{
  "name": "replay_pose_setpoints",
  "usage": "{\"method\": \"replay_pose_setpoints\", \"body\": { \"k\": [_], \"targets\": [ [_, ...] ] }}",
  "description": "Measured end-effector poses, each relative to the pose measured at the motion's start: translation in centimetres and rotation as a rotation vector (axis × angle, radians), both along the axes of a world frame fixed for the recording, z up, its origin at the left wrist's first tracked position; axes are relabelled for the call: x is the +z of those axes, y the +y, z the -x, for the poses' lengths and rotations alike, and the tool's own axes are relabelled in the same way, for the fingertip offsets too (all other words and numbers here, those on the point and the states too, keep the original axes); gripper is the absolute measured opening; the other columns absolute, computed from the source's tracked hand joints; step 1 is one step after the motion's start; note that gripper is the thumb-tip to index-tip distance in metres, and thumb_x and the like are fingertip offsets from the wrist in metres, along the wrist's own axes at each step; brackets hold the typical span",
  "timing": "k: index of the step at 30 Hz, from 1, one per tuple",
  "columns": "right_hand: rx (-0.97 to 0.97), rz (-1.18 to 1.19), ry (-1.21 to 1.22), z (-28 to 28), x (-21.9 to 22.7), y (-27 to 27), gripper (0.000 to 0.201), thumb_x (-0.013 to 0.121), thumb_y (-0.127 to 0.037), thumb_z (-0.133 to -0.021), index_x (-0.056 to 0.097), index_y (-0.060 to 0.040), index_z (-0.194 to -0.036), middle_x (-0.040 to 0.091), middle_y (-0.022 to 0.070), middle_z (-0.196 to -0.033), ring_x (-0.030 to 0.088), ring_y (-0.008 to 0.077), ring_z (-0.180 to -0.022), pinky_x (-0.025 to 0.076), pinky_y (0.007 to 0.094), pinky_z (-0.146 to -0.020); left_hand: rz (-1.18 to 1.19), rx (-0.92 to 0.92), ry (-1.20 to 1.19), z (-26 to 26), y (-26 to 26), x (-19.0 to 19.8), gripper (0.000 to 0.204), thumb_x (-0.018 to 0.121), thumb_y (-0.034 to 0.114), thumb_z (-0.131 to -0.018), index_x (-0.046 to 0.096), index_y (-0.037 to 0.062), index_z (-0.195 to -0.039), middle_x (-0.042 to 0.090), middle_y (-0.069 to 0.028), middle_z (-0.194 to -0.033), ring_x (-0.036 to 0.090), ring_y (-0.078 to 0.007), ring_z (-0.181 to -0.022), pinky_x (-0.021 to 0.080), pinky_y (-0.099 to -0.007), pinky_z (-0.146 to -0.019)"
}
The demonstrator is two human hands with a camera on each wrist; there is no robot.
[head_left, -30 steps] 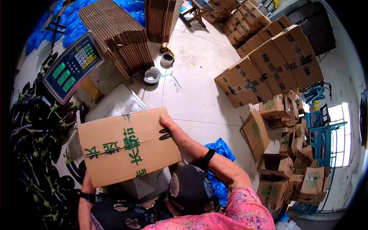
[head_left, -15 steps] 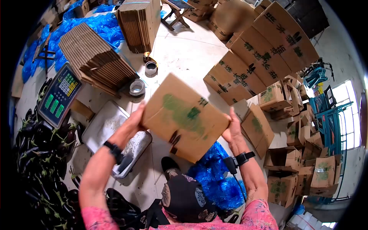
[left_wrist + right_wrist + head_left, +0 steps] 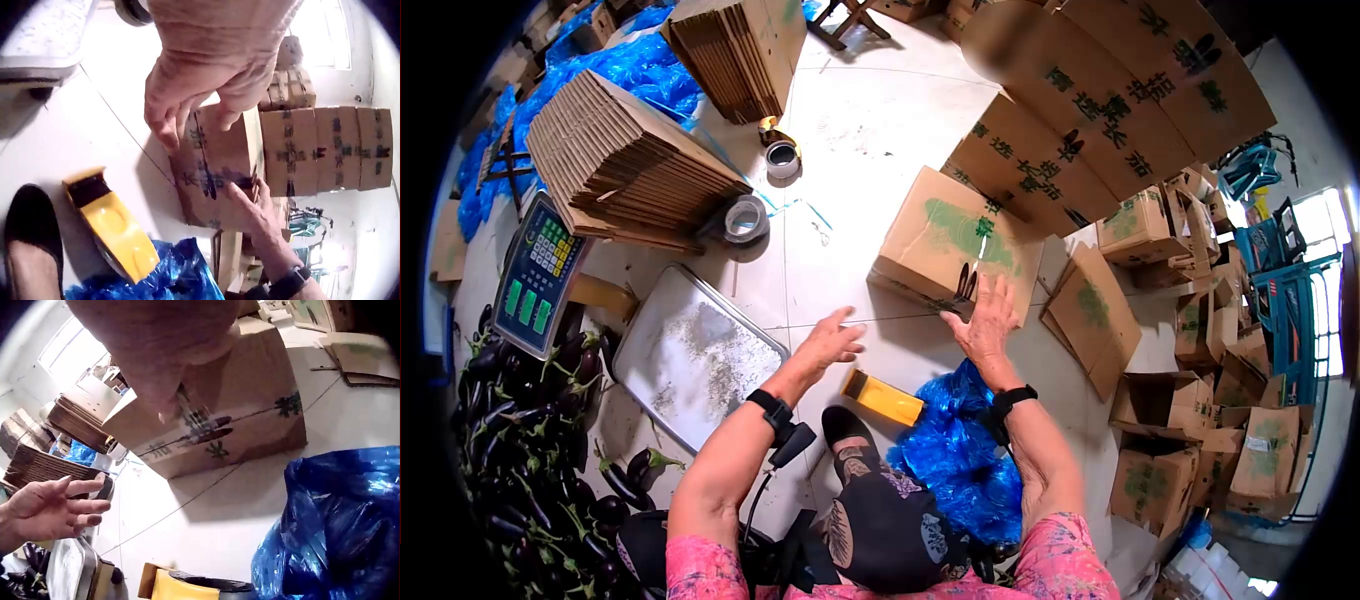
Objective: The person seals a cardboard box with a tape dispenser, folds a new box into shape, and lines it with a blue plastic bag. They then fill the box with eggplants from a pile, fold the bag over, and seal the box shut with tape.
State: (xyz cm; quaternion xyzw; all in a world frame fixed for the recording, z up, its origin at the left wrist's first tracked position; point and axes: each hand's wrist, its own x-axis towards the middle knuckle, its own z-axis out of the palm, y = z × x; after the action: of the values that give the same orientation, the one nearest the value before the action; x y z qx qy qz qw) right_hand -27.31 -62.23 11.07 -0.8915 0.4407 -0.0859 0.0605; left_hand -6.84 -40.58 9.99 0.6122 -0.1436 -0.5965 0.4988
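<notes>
A taped cardboard box (image 3: 945,235) with green print stands on the floor close in front of the stacked boxes. My right hand (image 3: 988,322) rests on its near edge, fingers spread and fairly straight. To the left, my left hand (image 3: 828,345) hangs over the floor apart from the box, fingers loosely spread around nothing. In the right wrist view, the left hand (image 3: 56,509) shows its open palm. A yellow tape dispenser (image 3: 882,396) lies on the floor between my foot and crumpled blue plastic (image 3: 960,455).
A scale platform (image 3: 690,350) with its display (image 3: 540,275) stands at left, beside heaped eggplants (image 3: 530,450). Folded cartons (image 3: 630,160) and a tape roll (image 3: 746,218) lie beyond. Stacked boxes (image 3: 1090,120) rise behind the box; open cartons (image 3: 1155,480) crowd the right.
Both hands carried the box from above the scale rightward, and it now stands by the stack. The left hand has let go and drawn back left; the right hand stays on the box.
</notes>
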Motion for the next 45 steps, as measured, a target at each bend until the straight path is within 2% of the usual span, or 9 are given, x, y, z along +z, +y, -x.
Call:
{"method": "replay_pose_setpoints", "body": {
  "k": [5, 10, 14, 20, 25, 31, 38, 41, 45],
  "targets": [
    [-0.457, -0.088, -0.174, 1.0, -0.2, -3.4, 0.105, 0.076, -0.06, -0.076, 0.029, -0.0039, -0.152, 0.036, 0.031, -0.149, 0.038, 0.0479, -0.135, 0.035, 0.06, -0.105, 0.041, 0.066, -0.137, -2.9, 1.3, 2.3, 0.092, 0.064, 0.039, -0.092, 0.01, 0.0074, -0.159, 0.025, -0.0271, -0.159, 0.04, -0.0353, -0.14, 0.043, -0.0468, -0.106],
    [-0.398, -0.254, -0.266, 2.8, -0.9, -2.4, 0.109, 0.075, -0.061, -0.077, 0.025, 0.0027, -0.151, 0.047, 0.0352, -0.133, 0.05, 0.0496, -0.121, 0.042, 0.0502, -0.102, 0.341, 0.007, -0.378, -1.0, -8.2, -3.4, 0.1, 0.069, 0.033, -0.087, 0.007, -0.0002, -0.157, 0.02, -0.025, -0.161, 0.027, -0.0362, -0.146, 0.027, -0.043, -0.118],
    [-0.291, -0.049, -0.227, 3.8, -2.8, -1.7, 0.108, 0.075, -0.058, -0.078, 0.026, 0.0058, -0.15, 0.04, 0.0381, -0.139, 0.042, 0.0513, -0.128, 0.036, 0.0531, -0.108, 0.402, -0.044, -0.205, 0.8, -12.9, -0.5, 0.095, 0.071, 0.026, -0.082, 0.016, -0.0016, -0.154, 0.029, -0.0216, -0.156, 0.032, -0.0311, -0.143, 0.027, -0.0406, -0.118],
    [0.021, 0.161, -0.131, 3.7, -3.2, -2.6, 0.077, 0.076, -0.034, -0.085, 0.043, -0.0001, -0.145, 0.038, 0.0284, -0.15, 0.036, 0.0455, -0.135, 0.032, 0.0532, -0.113, 0.212, -0.093, 0.011, 3.7, -10.0, -0.6, 0.073, 0.074, 0.028, -0.083, 0.045, -0.0031, -0.142, 0.067, -0.0213, -0.119, 0.067, -0.0327, -0.106, 0.054, -0.0418, -0.089],
    [-0.021, 0.278, 0.038, 2.6, -0.6, -1.1, 0.065, 0.07, -0.033, -0.09, 0.046, -0.0042, -0.143, 0.033, 0.0282, -0.154, 0.034, 0.0453, -0.138, 0.033, 0.0537, -0.11, 0.149, 0.019, -0.767, -3.9, -1.0, 1.0, 0.038, 0.064, 0.017, -0.087, 0.062, 0.0029, -0.123, 0.066, -0.0171, -0.119, 0.068, -0.0308, -0.093, 0.055, -0.0381, -0.085],
    [0.348, -0.267, -0.473, -8.4, 4.1, 3.2, 0.03, 0.069, -0.01, -0.089, 0.064, 0.0044, -0.114, 0.058, 0.0243, -0.131, 0.062, 0.0369, -0.113, 0.05, 0.0399, -0.094, 0.104, 0.349, -1.719, -15.3, 9.7, 11.6, 0.028, 0.063, 0.01, -0.087, 0.065, -0.001, -0.113, 0.067, -0.0196, -0.111, 0.067, -0.0327, -0.089, 0.055, -0.0385, -0.084],
    [0.751, -0.515, -0.67, -30.7, 11.1, 10.1, 0.042, 0.078, -0.021, -0.086, 0.063, 0.0001, -0.119, 0.067, 0.0189, -0.106, 0.068, 0.0264, -0.092, 0.055, 0.0327, -0.064, 0.173, 0.103, -1.193, -12.4, 16.7, 14.6, 0.025, 0.062, 0.01, -0.088, 0.066, 0.0007, -0.111, 0.068, -0.0165, -0.096, 0.067, -0.03, -0.088, 0.054, -0.0381, -0.079],
    [0.835, -0.358, -0.67, -38.7, 13.3, 13.0, 0.067, 0.08, -0.036, -0.081, 0.055, 0.0034, -0.129, 0.065, 0.0264, -0.115, 0.064, 0.0406, -0.105, 0.051, 0.0444, -0.091, 0.213, 0.119, -1.041, -10.5, 18.8, 14.2, 0.025, 0.063, 0.011, -0.089, 0.065, 0.0013, -0.112, 0.068, -0.0156, -0.094, 0.067, -0.03, -0.087, 0.054, -0.0377, -0.078],
    [0.896, -0.156, -0.691, -46.0, 13.0, 14.9, 0.067, 0.081, -0.032, -0.079, 0.055, 0.0006, -0.131, 0.067, 0.0243, -0.115, 0.066, 0.0376, -0.106, 0.053, 0.0424, -0.09, 0.21, 0.054, -1.005, -9.9, 22.0, 12.7, 0.027, 0.063, 0.012, -0.089, 0.065, 0.0015, -0.114, 0.068, -0.0171, -0.098, 0.067, -0.0343, -0.089, 0.054, -0.0402, -0.08]
  ]
}}
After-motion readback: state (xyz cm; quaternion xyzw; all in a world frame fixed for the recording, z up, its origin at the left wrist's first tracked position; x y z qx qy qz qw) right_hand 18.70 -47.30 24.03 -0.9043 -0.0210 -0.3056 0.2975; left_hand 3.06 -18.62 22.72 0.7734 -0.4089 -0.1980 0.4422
